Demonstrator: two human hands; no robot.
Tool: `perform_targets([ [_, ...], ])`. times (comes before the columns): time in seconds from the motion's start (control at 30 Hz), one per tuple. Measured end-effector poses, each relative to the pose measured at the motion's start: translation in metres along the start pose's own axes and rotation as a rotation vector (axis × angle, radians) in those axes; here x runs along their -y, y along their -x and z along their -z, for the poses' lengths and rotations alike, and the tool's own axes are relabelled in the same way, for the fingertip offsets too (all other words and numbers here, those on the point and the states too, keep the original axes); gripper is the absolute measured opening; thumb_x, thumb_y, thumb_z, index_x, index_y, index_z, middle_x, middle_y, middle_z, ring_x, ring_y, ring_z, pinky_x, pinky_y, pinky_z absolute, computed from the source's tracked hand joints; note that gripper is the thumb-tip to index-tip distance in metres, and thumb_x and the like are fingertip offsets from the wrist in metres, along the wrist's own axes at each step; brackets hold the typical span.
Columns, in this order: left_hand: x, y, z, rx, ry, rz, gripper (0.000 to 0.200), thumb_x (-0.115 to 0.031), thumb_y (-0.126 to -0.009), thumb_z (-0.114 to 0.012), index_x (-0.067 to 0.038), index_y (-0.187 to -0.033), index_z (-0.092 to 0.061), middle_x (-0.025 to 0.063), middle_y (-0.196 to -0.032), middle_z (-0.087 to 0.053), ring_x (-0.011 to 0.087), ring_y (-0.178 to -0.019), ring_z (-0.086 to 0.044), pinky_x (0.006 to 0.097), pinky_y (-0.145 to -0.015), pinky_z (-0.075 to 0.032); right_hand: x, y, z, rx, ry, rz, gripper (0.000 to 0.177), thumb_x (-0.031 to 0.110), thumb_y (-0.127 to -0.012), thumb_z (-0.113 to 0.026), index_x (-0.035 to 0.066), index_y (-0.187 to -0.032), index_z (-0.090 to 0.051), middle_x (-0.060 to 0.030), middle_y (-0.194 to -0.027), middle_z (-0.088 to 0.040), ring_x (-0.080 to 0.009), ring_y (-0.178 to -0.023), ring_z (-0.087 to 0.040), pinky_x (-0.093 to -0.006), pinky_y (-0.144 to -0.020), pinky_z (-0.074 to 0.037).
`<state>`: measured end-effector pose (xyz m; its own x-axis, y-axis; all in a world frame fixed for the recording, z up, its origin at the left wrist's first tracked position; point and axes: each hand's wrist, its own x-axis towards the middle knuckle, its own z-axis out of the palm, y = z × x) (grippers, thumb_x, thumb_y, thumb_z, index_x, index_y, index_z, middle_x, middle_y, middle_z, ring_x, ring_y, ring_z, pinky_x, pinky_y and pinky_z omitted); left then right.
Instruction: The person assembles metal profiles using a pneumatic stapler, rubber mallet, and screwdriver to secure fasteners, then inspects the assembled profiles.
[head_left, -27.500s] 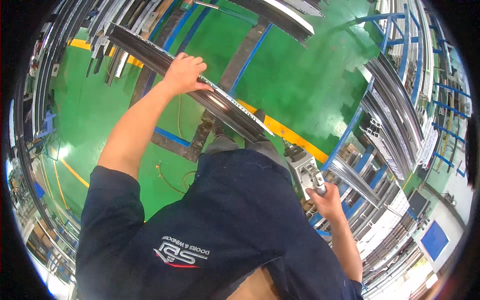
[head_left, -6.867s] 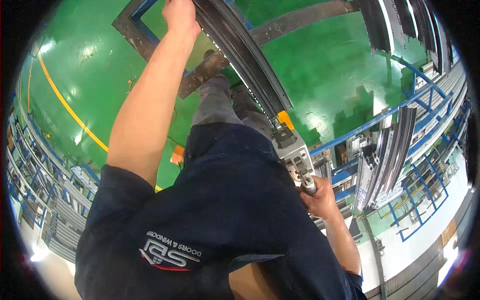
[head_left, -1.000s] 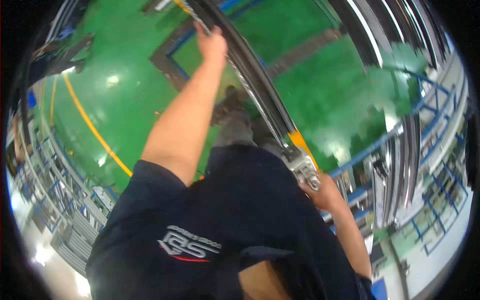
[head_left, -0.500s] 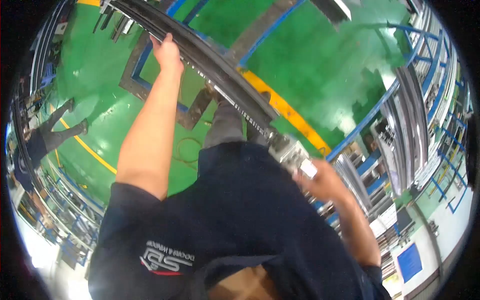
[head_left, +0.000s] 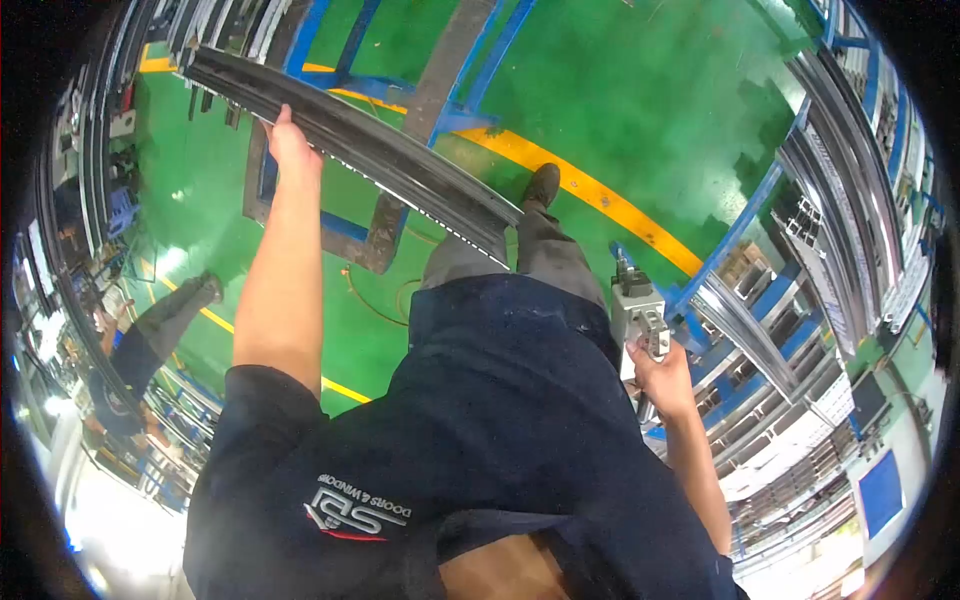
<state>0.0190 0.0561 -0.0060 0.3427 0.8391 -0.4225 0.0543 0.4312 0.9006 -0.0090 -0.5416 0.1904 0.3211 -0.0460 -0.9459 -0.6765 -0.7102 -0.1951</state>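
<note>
A long dark profile (head_left: 370, 150) slants across the upper middle of the view, a row of small light marks along its lower edge. My left hand (head_left: 294, 150) is closed on this profile near its far part. On the right, beside my hip, my right hand (head_left: 662, 375) grips a silvery metal tool (head_left: 637, 308) with a dark fitting at its top. The tool and the near end of the profile are apart. My right fingers are partly hidden behind the tool.
Blue and dark metal frames (head_left: 450, 75) stand on the green floor (head_left: 630, 130) ahead. Racks of long profiles (head_left: 850, 190) fill the right side. A co-worker (head_left: 135, 370) is at the left by more racks. A thin hose (head_left: 368, 305) lies near my legs.
The tool in my right hand has moved right, away from the profile's near end. My left hand and the profile have shifted slightly left in view. My right foot now shows more.
</note>
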Motion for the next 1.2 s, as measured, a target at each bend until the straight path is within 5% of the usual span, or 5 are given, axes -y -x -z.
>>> perform_targets([
  [0.17, -0.005, -0.001, 0.003, 0.035, -0.053, 0.042, 0.032, -0.019, -0.109, -0.045, -0.011, -0.139, -0.052, 0.0116, -0.135, -0.063, 0.0327, -0.12, -0.063, 0.054, -0.104, -0.052, -0.057, -0.043, -0.033, -0.142, -0.177, 0.083, 0.026, 0.017, -0.093, -0.074, -0.001, -0.111, -0.069, -0.007, -0.094, -0.074, -0.0135, -0.083, -0.064, -0.0331, -0.077, -0.051],
  [0.43, 0.005, -0.028, 0.023, 0.197, -0.04, 0.177, 0.046, -0.016, -0.108, -0.042, -0.03, -0.152, -0.036, 0.0098, -0.144, -0.055, 0.0319, -0.125, -0.059, 0.0577, -0.103, -0.051, -0.205, -0.142, -0.116, -0.347, 0.245, 0.143, 0.052, 0.029, -0.084, -0.079, -0.005, -0.121, -0.065, -0.0299, -0.104, -0.072, -0.0454, -0.098, -0.071, -0.0476, -0.086, -0.055],
  [0.6, -0.012, 0.012, -0.012, 0.087, -0.145, 0.306, 0.037, -0.028, -0.112, -0.039, -0.006, -0.139, -0.053, 0.0139, -0.134, -0.063, 0.0338, -0.122, -0.062, 0.0599, -0.099, -0.052, -0.224, -0.117, -0.16, -0.252, -0.067, -0.133, 0.034, 0.029, -0.088, -0.08, -0.001, -0.091, -0.064, -0.0075, -0.062, -0.06, -0.0182, -0.047, -0.055, -0.0364, -0.043, -0.044],
  [0.97, -0.04, 0.117, -0.014, 0.353, -0.433, 0.439, 0.076, -0.044, -0.104, -0.061, 0.003, -0.156, -0.033, 0.0156, -0.163, -0.035, 0.0245, -0.149, -0.033, 0.0421, -0.122, -0.028, -0.142, 0.09, -0.264, -0.602, -1.228, 0.173, 0.013, 0.011, -0.095, -0.071, 0.008, -0.097, -0.059, 0.0067, -0.063, -0.044, -0.006, -0.047, -0.037, -0.0264, -0.045, -0.03],
  [1.2, -0.101, 0.303, -0.023, 1.959, -0.608, -0.384, 0.05, -0.029, -0.107, -0.056, -0.001, -0.148, -0.051, 0.0112, -0.14, -0.061, 0.0218, -0.133, -0.053, 0.0384, -0.115, -0.039, -0.111, 0.202, -0.25, -0.543, -1.273, 0.952, 0.026, 0.029, -0.096, -0.069, 0.005, -0.098, -0.059, 0.0055, -0.053, -0.038, -0.0097, -0.042, -0.034, -0.032, -0.047, -0.032],
])
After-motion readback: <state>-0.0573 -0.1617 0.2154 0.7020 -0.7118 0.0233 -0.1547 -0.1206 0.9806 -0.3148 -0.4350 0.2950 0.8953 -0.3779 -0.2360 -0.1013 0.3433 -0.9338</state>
